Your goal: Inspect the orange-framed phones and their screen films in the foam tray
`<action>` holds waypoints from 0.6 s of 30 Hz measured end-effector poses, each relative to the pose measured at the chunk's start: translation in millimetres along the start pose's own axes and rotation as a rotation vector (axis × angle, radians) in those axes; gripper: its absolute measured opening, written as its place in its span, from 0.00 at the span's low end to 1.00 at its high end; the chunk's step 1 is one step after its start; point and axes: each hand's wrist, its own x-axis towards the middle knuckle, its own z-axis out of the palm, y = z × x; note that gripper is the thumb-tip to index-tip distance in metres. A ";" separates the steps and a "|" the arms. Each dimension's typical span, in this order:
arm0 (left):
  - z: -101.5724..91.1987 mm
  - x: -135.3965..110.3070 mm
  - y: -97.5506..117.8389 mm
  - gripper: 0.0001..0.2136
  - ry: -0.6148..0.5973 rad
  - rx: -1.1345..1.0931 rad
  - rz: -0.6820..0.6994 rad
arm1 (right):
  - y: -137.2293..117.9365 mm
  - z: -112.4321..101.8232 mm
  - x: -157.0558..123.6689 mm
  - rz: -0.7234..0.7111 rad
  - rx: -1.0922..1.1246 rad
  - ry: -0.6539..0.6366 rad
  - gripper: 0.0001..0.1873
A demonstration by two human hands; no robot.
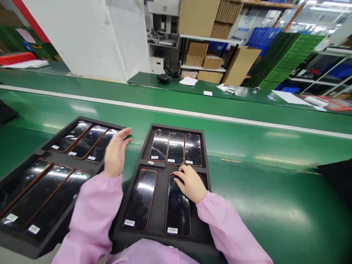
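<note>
My right hand (191, 184) is at the top end of a dark-screened smartphone (178, 211) with an orange edge. Its fingers are bent over that end, and part of the phone is hidden beneath them. This phone is in the lower compartment of a black foam tray (161, 205), to the right of another smartphone (140, 200). Three more phones (176, 147) fill the tray's upper compartment side by side. My left hand (115, 152) holds nothing; its fingers are extended above the right edge of the left black tray (95, 165).
That left tray carries two rows of three phones, with small white labels (34, 229). Behind the trays, a white strip (176, 112) crosses the green bench (255, 190). Papers (188, 81) are at the back, before shelves of cardboard boxes (199, 16). A dark object (337, 179) is at right.
</note>
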 end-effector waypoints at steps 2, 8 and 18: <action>9.5 -1.4 -26.3 0.21 -0.059 0.055 -0.076 | 2.7 0.1 -3.1 -0.024 0.065 0.024 0.07; 21.1 -2.8 -78.5 0.22 -0.193 0.197 -0.215 | 17.8 -6.4 -13.2 -0.063 0.214 0.025 0.11; 14.7 -3.2 -75.5 0.22 -0.212 0.249 -0.214 | 37.9 -27.3 -16.9 0.068 0.575 0.012 0.10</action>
